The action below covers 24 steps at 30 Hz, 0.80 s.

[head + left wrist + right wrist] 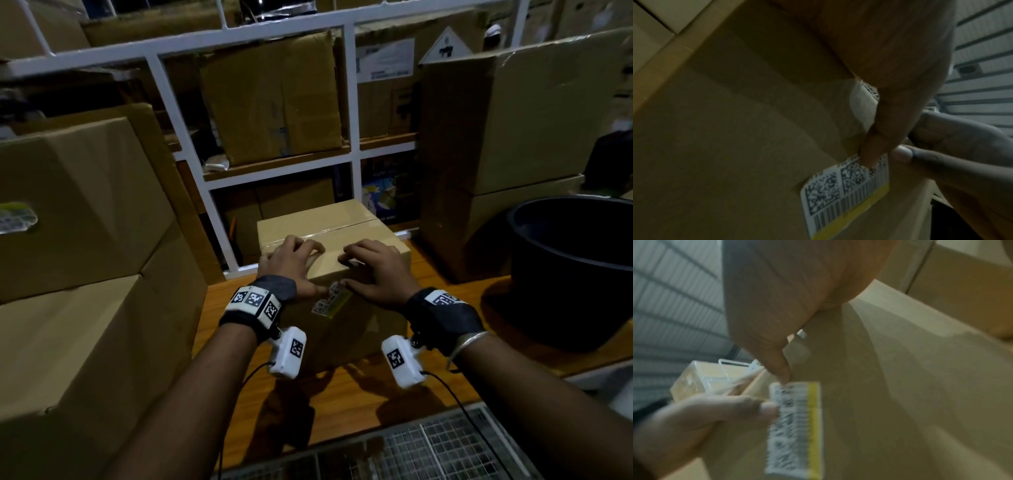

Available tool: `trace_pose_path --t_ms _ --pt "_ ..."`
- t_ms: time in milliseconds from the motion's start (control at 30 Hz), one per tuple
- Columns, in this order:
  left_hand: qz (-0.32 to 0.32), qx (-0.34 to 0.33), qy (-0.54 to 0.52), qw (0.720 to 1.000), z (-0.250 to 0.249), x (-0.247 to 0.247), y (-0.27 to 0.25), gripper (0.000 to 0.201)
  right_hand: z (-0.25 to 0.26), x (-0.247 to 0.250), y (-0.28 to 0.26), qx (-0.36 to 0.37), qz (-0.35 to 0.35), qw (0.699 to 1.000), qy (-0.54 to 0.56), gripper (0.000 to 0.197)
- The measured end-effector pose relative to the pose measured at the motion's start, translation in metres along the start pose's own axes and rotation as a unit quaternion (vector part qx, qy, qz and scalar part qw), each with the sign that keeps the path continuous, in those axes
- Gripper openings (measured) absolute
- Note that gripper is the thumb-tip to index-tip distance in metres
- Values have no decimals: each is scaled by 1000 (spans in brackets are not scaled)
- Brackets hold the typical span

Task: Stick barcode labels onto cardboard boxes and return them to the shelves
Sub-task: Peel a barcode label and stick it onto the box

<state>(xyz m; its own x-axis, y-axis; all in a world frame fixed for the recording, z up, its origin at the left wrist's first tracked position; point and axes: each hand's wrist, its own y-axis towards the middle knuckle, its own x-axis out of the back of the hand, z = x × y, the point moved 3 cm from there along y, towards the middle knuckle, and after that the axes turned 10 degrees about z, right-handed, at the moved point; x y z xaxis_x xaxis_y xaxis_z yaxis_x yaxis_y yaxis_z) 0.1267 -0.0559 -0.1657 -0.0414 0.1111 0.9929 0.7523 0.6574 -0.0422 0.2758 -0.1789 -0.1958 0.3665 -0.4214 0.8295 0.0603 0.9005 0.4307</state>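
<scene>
The cardboard box [329,240] sits on the wooden worktop [359,401] in front of white shelving [352,102]. Both hands drape over the box's near top edge, likely to steady it. The left hand [291,263] thumb presses the barcode label [330,301] onto the box's near face; the right hand [373,270] thumb touches the label's upper edge. Neither grip closes round anything. Stacked cartons flank the box in a dim storeroom.

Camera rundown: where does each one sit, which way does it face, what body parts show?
Head: on the person's head, facing forward and down at the cardboard box on the wooden table; both forearms, left hand, right hand.
Left wrist: looks along the left hand at the barcode label; right thumb enters.
Right wrist: looks along the right hand; left thumb enters.
Shared: all three show label on box's near face, both thumbs on it.
</scene>
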Motion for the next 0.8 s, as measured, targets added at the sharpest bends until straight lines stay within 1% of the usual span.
trace_pose_path --t_ms 67,133,233,300,367,433,500,567,633,800 --pt "-2 -1 -11 1000 2 0 -1 82 4 -2 -3 10 -28 999 32 31" --pt "-6 0 -21 1000 3 0 -1 81 9 -4 -8 13 -76 996 54 26" --pt "-12 3 -27 1000 3 0 -2 79 12 -6 -20 -14 -157 986 47 20" --pt "-15 5 -24 1000 3 0 -2 79 14 -10 -27 -37 -183 981 51 16" --pt "-13 6 -19 1000 2 0 -2 80 13 -16 -34 -72 -186 978 67 12" --pt "-9 9 -16 1000 1 0 -1 81 9 -25 -41 -134 -164 973 94 8" --pt "-7 15 -16 1000 0 1 -1 81 5 -36 -48 -205 -137 961 125 11" --pt "-10 22 -16 1000 -2 1 0 80 3 -43 -52 -253 -124 946 157 16" --pt "-11 28 -16 999 -4 0 0 80 4 -46 -53 -282 -122 932 190 20" --pt "-7 36 -29 999 -7 1 2 81 2 -49 -50 -315 -153 902 251 19"
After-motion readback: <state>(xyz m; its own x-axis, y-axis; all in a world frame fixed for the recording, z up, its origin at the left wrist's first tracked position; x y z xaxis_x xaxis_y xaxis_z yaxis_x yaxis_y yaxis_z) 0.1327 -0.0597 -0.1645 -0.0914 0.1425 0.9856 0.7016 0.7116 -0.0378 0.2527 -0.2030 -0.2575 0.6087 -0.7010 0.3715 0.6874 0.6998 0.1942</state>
